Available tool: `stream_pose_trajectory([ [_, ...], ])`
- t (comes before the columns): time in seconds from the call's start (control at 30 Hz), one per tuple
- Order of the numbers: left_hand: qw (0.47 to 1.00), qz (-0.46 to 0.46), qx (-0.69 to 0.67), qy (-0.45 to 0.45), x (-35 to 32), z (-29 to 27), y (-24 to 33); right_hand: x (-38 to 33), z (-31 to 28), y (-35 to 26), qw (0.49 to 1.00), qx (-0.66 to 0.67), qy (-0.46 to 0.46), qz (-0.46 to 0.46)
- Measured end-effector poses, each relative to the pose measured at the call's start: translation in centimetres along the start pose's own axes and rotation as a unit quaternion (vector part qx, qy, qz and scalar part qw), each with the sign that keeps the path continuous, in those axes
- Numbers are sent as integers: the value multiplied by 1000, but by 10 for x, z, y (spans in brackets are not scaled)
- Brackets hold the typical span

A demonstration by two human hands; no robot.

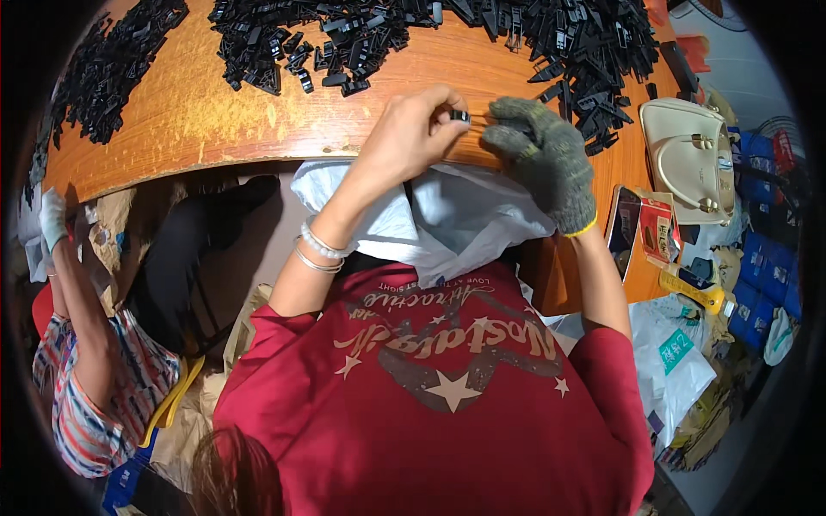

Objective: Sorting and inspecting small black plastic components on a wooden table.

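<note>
Between the thumb and fingers of my bare left hand [411, 133], a small black plastic clip-like part [459, 115] is pinched just above the table's near edge. My right hand [546, 159] wears a grey knitted glove with a yellow cuff. Its loosely bent fingers point toward the part, a short gap away, with thumb and forefinger apart and nothing visible between them. Beneath both hands a pale cloth or bag [465, 215] hangs from the table edge over my lap. Large heaps of similar black parts [361, 43] lie on the far side of the table.
The wooden table [198, 120] has a curved, worn front edge. At right are more black parts [594, 60], a cream handbag [688, 163], a red box [658, 228] and a yellow-handled tool [701, 292]. Another person's gloved hand [53, 215] is at far left.
</note>
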State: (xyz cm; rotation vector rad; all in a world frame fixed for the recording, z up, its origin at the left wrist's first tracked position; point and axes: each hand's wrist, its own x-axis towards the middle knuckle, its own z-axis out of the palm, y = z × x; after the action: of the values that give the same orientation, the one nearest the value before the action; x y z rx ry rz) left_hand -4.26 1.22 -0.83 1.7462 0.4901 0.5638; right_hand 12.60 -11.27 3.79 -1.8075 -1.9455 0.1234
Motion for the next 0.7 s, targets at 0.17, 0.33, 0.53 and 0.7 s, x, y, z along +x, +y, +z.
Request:
stream_pose_trajectory([
  [0.17, 918, -150, -366, -40, -8, 2, 20, -10, -23, -28, 892, 305, -53, 330],
  [0.33, 936, -175, -299, -58, -4, 18, 23, -29, -10, -20, 797, 528, -19, 293],
  [0.53, 983, -135, -111, -64, 7, 17, 17, -35, -13, -23, 879, 412, -73, 231],
  [0.7, 995, 10, 100, 0, 48, 42, 11, -40, -25, -34, 848, 462, -125, 227],
])
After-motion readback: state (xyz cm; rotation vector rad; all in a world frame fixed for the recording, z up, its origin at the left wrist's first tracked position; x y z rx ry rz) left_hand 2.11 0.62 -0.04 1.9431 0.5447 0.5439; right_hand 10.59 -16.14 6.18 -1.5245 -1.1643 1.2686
